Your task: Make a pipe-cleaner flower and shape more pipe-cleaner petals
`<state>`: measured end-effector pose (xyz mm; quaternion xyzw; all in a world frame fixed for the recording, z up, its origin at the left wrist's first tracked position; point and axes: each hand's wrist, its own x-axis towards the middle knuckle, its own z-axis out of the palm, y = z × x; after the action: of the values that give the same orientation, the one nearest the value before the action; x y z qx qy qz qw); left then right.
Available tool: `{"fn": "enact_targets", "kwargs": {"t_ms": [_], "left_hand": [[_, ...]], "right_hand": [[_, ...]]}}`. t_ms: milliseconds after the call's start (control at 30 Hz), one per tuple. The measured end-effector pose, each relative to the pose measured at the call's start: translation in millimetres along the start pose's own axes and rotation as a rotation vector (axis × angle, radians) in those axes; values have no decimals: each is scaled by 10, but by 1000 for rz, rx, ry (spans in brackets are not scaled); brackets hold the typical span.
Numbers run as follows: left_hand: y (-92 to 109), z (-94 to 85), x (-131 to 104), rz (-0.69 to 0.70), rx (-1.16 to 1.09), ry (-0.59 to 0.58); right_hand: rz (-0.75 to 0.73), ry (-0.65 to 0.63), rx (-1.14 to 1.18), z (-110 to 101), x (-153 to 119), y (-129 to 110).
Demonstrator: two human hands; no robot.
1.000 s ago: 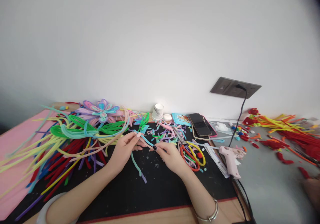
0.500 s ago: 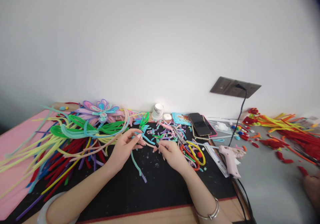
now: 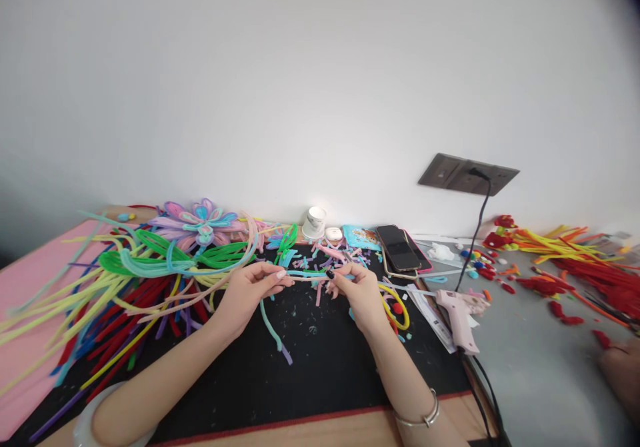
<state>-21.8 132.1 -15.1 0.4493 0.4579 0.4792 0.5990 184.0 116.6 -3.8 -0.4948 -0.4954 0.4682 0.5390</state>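
Note:
Between my two hands runs a short blue and pink pair of fuzzy stems (image 3: pixel 307 276), held level above the black mat. My left hand (image 3: pixel 255 294) pinches its left end between thumb and fingers. On the other end, my right hand (image 3: pixel 354 292) has its thumb and index finger closed. Below my left hand a teal stem with a purple tip (image 3: pixel 271 327) lies on the mat. Green looped stems (image 3: pixel 225 254) and a pastel stem flower (image 3: pixel 203 220) are to the left.
Stem bundles (image 3: pixel 100 300) cover the left side. A paper cup (image 3: pixel 315 222), phones (image 3: pixel 400 250) and a pink glue gun (image 3: pixel 459 320) with its cord stand behind and to the right. Another person's hand (image 3: pixel 623 370) shows at the right edge.
My right hand has moved right and slightly up, away from my left hand. The blue and pink stems now look straighter and lie nearly level between them.

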Motion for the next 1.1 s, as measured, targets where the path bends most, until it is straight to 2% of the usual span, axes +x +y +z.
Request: {"fn": "enact_targets", "kwargs": {"t_ms": [100, 233, 367, 533, 667, 767, 900, 1100], "left_hand": [[-20, -17, 11, -44, -26, -47], [-3, -21, -8, -167, 28, -253], [88, 15, -84, -186, 175, -472], [177, 56, -177, -252, 129, -720], [146, 60, -202, -287, 95, -810], [82, 61, -210, -352, 79, -882], [-27, 73, -205, -461, 59, -979], [-62, 82, -194, -457, 80, -953]], "right_hand": [[16, 78, 140, -11, 11, -4], [0, 105, 215, -62, 30, -30], [37, 19, 224, -117, 37, -62], [84, -165, 96, -96, -16, -105], [119, -322, -19, -20, -81, -98], [130, -387, -36, 49, -115, -58], [137, -392, 13, 115, -126, -13], [125, -386, 184, 123, -109, 35]]}}
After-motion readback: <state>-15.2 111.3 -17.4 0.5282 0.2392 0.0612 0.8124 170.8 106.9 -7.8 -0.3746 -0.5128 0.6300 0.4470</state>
